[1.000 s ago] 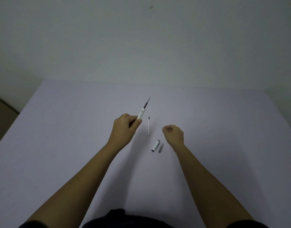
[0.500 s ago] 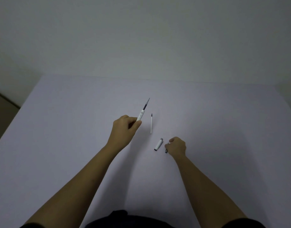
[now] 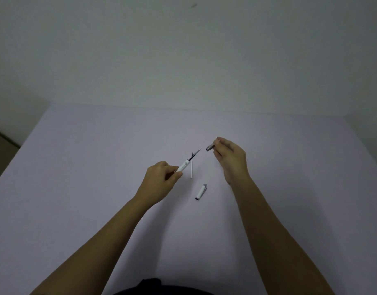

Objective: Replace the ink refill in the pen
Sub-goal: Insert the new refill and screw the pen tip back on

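Observation:
My left hand (image 3: 161,180) grips the white pen barrel (image 3: 183,167), with a dark refill tip (image 3: 195,154) sticking out up and to the right. My right hand (image 3: 230,157) holds the small grey tip cone (image 3: 210,148) between fingertips, raised a short way right of the refill tip. A thin white spare refill (image 3: 191,171) lies on the table just behind the barrel. The white pen cap (image 3: 201,191) lies on the table below and between the hands.
The pale table (image 3: 87,167) spreads wide on all sides, its far edge against a plain wall. Its left edge drops to a darker floor area (image 3: 2,150). Dark clothing shows at the bottom edge.
My right hand picked the grey tip cone off the table beside the cap and lifted it up toward the refill tip. The left hand kept holding the barrel.

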`<action>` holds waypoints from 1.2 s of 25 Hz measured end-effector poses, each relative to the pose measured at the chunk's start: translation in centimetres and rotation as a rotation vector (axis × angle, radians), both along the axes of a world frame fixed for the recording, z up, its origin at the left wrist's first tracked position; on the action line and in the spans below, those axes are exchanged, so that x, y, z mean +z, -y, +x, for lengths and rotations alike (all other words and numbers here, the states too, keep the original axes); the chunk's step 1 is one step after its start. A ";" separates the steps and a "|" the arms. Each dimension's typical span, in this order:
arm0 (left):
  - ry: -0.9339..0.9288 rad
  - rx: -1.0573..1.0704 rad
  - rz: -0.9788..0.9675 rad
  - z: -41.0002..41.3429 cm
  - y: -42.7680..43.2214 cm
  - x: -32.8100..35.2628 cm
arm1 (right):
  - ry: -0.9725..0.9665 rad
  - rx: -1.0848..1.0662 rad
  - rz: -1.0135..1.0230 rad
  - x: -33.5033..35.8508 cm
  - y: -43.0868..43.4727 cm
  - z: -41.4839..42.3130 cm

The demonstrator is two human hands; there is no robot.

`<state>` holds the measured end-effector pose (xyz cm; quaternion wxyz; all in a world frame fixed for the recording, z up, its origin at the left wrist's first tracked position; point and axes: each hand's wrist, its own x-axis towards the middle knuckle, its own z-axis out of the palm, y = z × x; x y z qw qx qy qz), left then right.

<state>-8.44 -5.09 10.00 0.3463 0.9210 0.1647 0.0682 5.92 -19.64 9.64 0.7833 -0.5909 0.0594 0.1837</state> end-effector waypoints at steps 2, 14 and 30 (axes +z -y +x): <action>-0.001 -0.002 -0.008 -0.1 0.1 0.3 | -0.006 0.008 0.031 0.2 -0.2 -0.2; 0.013 -0.023 -0.009 -0.1 0.0 1.3 | 0.049 0.091 0.017 1.6 -0.8 -1.3; 0.250 -0.120 -0.079 -0.9 -1.4 3.6 | 0.826 0.503 -0.642 4.5 1.3 -3.1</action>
